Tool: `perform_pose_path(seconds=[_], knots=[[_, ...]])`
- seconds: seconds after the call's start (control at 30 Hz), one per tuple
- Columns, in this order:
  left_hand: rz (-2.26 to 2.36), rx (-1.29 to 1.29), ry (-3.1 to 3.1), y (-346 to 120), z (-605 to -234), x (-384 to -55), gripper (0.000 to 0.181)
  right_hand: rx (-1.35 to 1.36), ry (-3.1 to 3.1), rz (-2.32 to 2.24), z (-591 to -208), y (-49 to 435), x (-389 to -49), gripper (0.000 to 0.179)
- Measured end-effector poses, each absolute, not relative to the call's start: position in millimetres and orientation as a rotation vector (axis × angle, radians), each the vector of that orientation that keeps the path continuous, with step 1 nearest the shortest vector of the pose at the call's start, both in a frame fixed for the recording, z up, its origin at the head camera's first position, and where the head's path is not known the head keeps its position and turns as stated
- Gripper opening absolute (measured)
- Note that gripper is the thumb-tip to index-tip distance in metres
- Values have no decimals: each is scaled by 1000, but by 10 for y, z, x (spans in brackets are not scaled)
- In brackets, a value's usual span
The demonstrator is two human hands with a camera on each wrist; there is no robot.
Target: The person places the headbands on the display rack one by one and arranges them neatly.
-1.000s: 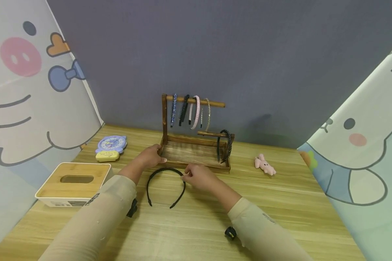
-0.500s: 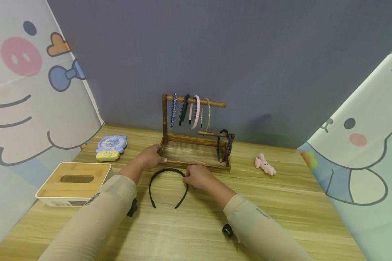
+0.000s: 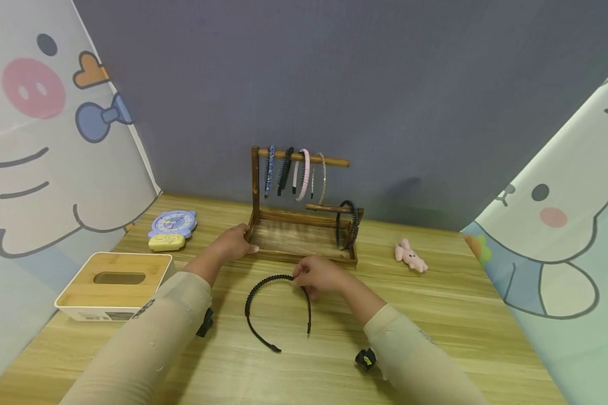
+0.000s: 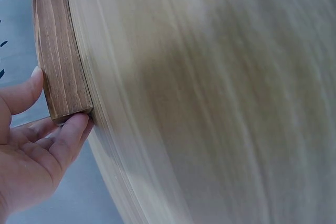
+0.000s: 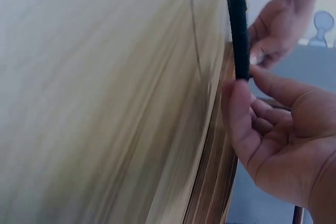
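Observation:
In the head view, my left hand [image 3: 231, 243] grips the left end of a dark wooden headband rack [image 3: 291, 236]. The left wrist view shows thumb and fingers on either side of the corner of its wooden edge [image 4: 60, 56]. My right hand [image 3: 320, 274] pinches a black headband [image 3: 247, 308] on the right part of its arch, in front of the rack, its two ends toward me. Seen from the right wrist, thumb and fingertips close on the black band [image 5: 239, 30]. On the upper bar [image 3: 336, 162] hang several headbands, among them a pink one [image 3: 305, 174] and a blue glittery one [image 3: 269, 171].
Another black headband [image 3: 355, 222] hangs on the rack's short lower bar. To the left are a tissue box [image 3: 81, 275] with a wooden lid, a purple clock [image 3: 173, 223] and a yellow case [image 3: 166, 242]. A pink plush toy [image 3: 410, 256] lies right of the rack.
The right hand first shifts slightly right with the black headband, then draws it toward me and farther right, and the band has turned. The left hand stays on the rack.

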State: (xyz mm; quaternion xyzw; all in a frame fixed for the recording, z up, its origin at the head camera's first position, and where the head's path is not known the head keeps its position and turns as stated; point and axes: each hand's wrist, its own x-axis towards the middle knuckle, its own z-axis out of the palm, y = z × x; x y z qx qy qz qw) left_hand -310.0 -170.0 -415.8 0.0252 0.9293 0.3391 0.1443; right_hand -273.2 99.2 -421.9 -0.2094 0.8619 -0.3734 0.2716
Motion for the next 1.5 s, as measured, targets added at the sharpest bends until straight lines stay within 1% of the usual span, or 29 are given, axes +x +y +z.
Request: perform_pose_path(seconds=[0.17,0.4,0.63,0.9,1.27,1.5], knots=[[977,66,2673,-1707,-4162,-3104,78,-492,2132,-1152,-4146,1175,-2727,31],[975,76,2692,-1695,-4182,-3114,76,-482,2019,-1267,-3973,1390,-2687,37],[981,73,2680,-1693,-4172,-3111,77,-500,1941,-1368,-3849,1574,-2659,31],[961,67,2688,-1705,-4181,-3115,77,-506,1854,-1454,-3760,1685,-2601,34],[952,81,2693,-1688,-4165,-3102,76,-550,1824,-1519,-3600,1810,-2468,24],[970,64,2669,-1693,-4137,-3094,77,-634,1937,-1512,-3489,1889,-2362,21]])
